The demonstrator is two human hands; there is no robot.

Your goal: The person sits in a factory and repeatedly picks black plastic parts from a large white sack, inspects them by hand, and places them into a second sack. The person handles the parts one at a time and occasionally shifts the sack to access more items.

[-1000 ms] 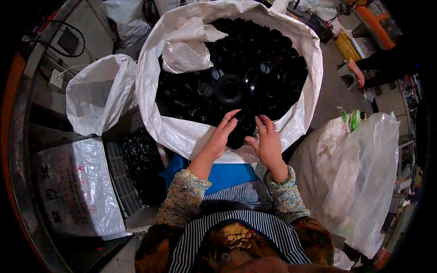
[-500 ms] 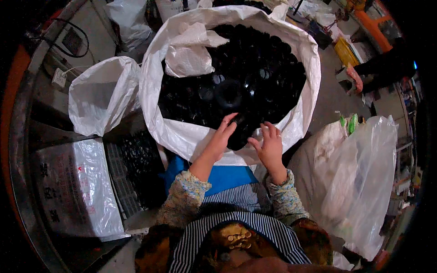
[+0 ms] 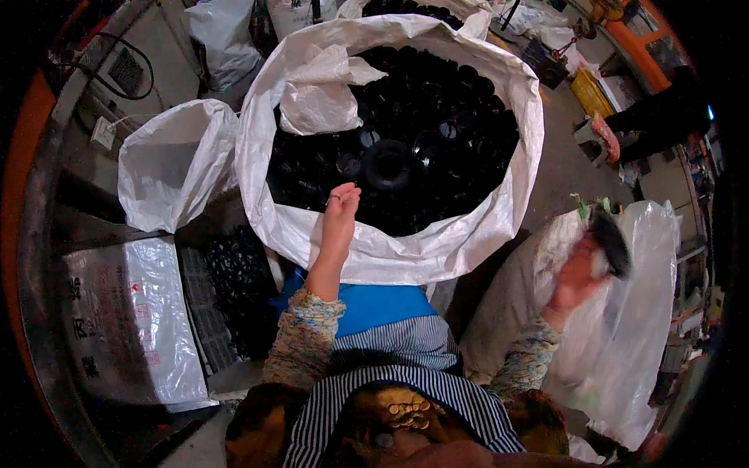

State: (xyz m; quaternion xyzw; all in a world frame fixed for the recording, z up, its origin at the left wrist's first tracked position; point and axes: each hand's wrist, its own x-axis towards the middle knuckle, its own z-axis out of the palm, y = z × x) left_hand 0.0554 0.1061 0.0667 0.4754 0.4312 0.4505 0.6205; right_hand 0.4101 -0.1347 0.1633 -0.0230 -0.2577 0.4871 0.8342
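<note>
A large white woven sack (image 3: 257,191) stands before me, its wide mouth filled with black round plastic-looking parts (image 3: 460,148). One bigger black ring (image 3: 387,164) lies on top near the middle. My left hand (image 3: 341,214) is over the near left rim with its fingers curled together; what they hold, if anything, I cannot make out. Out to the right, my right hand (image 3: 576,274) is smeared by motion and grips a black round part (image 3: 612,243). It is above a full whitish sack (image 3: 519,292) and a clear plastic bag (image 3: 636,312).
A crumpled white bag (image 3: 318,97) rests on the black parts. On the left stand an open white sack (image 3: 168,168) and a grey-white printed sack (image 3: 133,312), beside a crate of dark pieces (image 3: 242,288). Another person's hand (image 3: 605,139) shows at the upper right, near a yellow box (image 3: 593,92).
My right hand has swung from the sack's near rim far to the right with the black round part. My left hand has moved left, and its fingers have drawn together.
</note>
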